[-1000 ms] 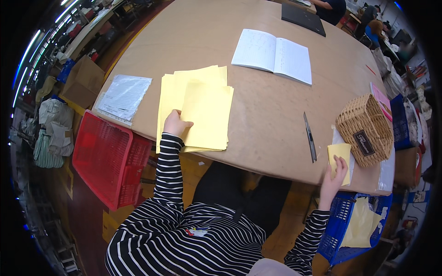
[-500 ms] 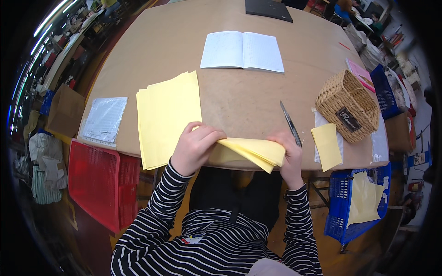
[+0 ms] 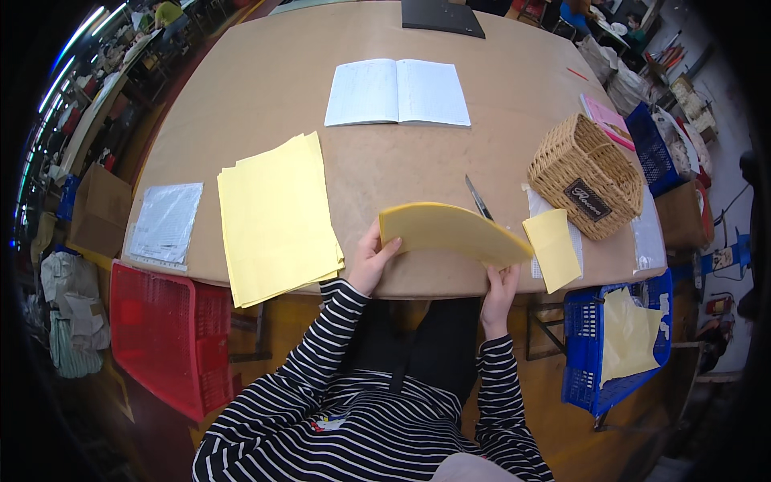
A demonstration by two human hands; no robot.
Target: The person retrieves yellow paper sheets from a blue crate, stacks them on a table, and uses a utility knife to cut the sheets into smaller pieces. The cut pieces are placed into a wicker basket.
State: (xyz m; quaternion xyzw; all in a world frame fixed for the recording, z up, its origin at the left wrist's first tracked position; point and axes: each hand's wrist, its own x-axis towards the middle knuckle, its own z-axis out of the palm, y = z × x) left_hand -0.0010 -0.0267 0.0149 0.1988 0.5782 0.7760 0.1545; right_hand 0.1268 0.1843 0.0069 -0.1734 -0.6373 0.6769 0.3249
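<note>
A folded yellow paper [image 3: 450,231] is held up over the table's near edge, its far side bowed. My left hand [image 3: 370,259] pinches its left end, thumb on the face toward me. Its lower right part is gripped by my right hand [image 3: 499,291], the fingertips partly behind the sheet. Left of my left hand lies a loose stack of larger yellow sheets [image 3: 273,217]. A utility knife [image 3: 479,198] rests on the table just beyond the held paper. To the right, a smaller yellow piece [image 3: 552,251] lies on a white printed sheet.
A wicker basket [image 3: 585,177] stands on the table [image 3: 265,88] at the right. An open notebook [image 3: 397,92] lies farther back, near a black flat case [image 3: 443,18]. A plastic-covered sheet [image 3: 166,225] is at the left. Below the edge are a red crate [image 3: 157,337] and a blue crate [image 3: 582,353].
The yellow paper has been lifted and turned, so its broad face now shows instead of fanned layers. Both hands have shifted their grip on it. The whole view has moved slightly.
</note>
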